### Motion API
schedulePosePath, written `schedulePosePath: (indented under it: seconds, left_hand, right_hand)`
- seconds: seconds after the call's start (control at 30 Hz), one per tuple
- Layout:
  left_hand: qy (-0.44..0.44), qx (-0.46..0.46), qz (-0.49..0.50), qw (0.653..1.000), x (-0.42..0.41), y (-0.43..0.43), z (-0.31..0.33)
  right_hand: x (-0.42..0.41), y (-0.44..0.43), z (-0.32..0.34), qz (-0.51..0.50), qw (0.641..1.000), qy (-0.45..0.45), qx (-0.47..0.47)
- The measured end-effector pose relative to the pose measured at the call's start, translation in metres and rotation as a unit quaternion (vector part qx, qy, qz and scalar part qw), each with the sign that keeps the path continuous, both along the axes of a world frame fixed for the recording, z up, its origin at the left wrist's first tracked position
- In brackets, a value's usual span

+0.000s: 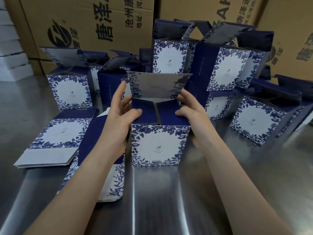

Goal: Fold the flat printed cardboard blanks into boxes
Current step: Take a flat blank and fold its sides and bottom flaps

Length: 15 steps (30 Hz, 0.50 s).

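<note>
Plainly the box (159,145) in hand was light, thin printed card: stiff enough across its panels to stand alone, yet ready to crease or dent under a hard squeeze, and probably a bit slick on its smooth printed faces. It stood upright on the steel bench (220,184), directly in front of the person, with its white front panel framed in blue leaves and fruit.

The left grip (118,119) lay against the box's left wall, its fingers spread and mostly straight, with the thumb pressed down on the left navy inner flap (144,114). The right grip (194,116) curled round the top right corner, thumb on the right navy flap (169,114) and fingers bent behind the base of the lid flap (159,85), which stood raised and open. The two navy flaps met at a narrow seam in the middle.

Holding near the scored corners looked wise, since card is strongest there; pressure on a panel's middle could bow it.

Flat blanks (55,133) lay stacked on the bench to the left, white and navy, with rounded tabs showing. Folded boxes (70,90) crowded the bench behind, lids up. Brown corrugated cartons (101,22) with black print stood at the back. The bench itself was brushed metal, reflective and streaked.
</note>
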<state>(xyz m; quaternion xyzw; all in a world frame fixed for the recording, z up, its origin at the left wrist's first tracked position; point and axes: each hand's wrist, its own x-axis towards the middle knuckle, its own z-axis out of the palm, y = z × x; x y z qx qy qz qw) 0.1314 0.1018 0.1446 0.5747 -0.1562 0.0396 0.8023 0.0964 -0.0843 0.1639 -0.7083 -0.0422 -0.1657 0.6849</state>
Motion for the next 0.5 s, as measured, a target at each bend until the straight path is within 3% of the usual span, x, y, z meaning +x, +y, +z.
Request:
schedulePosePath:
  seconds: [0.13, 0.27, 0.37, 0.5]
  left_hand:
    - [-0.034, 0.003, -0.012, 0.999, -0.004, -0.001, 0.001]
    - [0.029, -0.033, -0.030, 0.999, -0.004, -0.003, 0.002]
    - [0.036, -0.060, -0.050, 0.996, -0.004, -0.001, 0.000]
    - [-0.029, 0.024, -0.044, 0.998, -0.003, 0.002, -0.005]
  right_hand:
    - [0.000, 0.001, 0.001, -0.008, 0.999, 0.002, 0.037]
    - [0.001, 0.000, 0.003, 0.007, 0.995, 0.046, 0.083]
    - [0.004, -0.005, 0.001, 0.003, 0.997, 0.066, 0.036]
    - [0.000, -0.011, 0.001, 0.014, 0.997, 0.030, -0.070]
